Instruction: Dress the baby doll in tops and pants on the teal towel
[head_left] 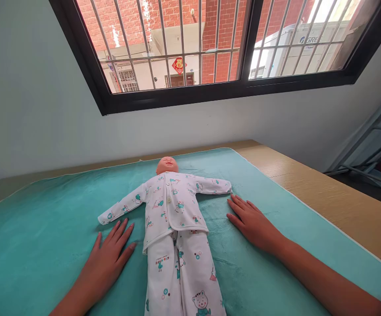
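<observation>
A baby doll [167, 165] lies on its back on a teal cloth [61, 197], its head toward the wall. It wears a white printed button-up top [177, 199] and matching trousers [197, 267]. Both sleeves are spread out to the sides, and no doll hands show at the cuffs. My left hand [108, 254] rests flat on the cloth just below the left sleeve, fingers spread. On the other side, my right hand [251, 221] lies flat with its fingertips close to the right cuff. Neither hand holds anything. The trouser bottoms run out of view.
The cloth covers much of a wooden table [309, 188], whose bare wood shows along the right and back edges. Behind it stands a white wall [177, 127] with a black-framed barred window [170, 94]. A metal frame [368, 127] stands at the far right.
</observation>
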Motion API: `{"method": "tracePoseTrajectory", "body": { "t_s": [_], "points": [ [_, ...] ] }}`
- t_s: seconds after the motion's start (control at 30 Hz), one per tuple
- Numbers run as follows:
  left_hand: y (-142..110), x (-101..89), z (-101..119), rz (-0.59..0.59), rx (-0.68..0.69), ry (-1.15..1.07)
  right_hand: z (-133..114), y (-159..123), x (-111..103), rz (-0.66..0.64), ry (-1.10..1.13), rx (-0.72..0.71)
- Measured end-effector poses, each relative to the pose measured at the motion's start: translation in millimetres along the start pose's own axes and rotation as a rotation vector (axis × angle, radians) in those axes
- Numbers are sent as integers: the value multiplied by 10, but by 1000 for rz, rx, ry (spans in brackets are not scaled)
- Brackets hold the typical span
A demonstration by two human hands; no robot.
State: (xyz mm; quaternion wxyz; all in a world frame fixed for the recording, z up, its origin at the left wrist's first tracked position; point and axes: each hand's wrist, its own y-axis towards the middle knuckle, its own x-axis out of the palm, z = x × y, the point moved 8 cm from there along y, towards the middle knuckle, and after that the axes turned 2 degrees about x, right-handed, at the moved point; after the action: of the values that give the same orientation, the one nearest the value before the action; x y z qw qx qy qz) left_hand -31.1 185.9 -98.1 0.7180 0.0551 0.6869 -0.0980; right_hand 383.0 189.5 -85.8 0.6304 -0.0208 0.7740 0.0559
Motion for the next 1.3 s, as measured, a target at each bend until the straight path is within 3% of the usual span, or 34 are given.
{"method": "tracePoseTrajectory", "body": {
  "t_s": [0.8, 1.3],
  "points": [
    [-4, -32, 21, 41, 25, 7, 68, -6, -31, 18, -40, 43],
    [-47, -2, 103, -44, -7, 45, 53, -22, 8, -19, -97, 45]
  ]
}}
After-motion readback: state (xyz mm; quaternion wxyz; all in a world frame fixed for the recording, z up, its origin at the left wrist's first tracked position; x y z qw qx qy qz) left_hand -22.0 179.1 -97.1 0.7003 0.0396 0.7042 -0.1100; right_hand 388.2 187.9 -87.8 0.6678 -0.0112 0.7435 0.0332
